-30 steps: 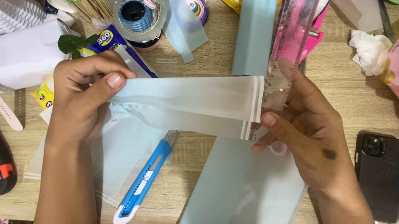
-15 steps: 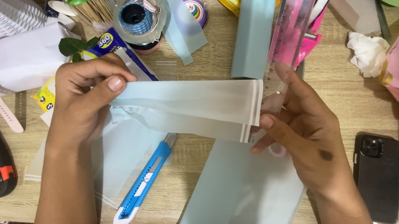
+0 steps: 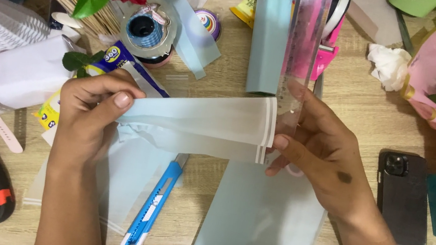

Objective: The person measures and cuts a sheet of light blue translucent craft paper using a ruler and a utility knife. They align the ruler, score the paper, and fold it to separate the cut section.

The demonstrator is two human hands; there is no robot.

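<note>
Two hands stretching one pale blue paper strip (image 3: 198, 121) between them, left hand (image 3: 89, 115) pinching its crumpled end, right hand (image 3: 320, 149) pinching the striped end, one blue utility knife (image 3: 150, 207) below, one black phone (image 3: 401, 196) right, wooden tabletop (image 3: 363, 115).

ruler (image 3: 302, 49) top cut off (upper edge)

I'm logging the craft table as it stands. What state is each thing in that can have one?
Pale blue paper strip: folded, held taut between both hands.
Left hand: pinching the strip's left end.
Right hand: holding the strip's right end.
Clear ruler: lying flat, near end under the right hand.
Blue utility knife: lying flat; blade state unclear.
Phone: face down.
Tape roll: lying flat.
</note>
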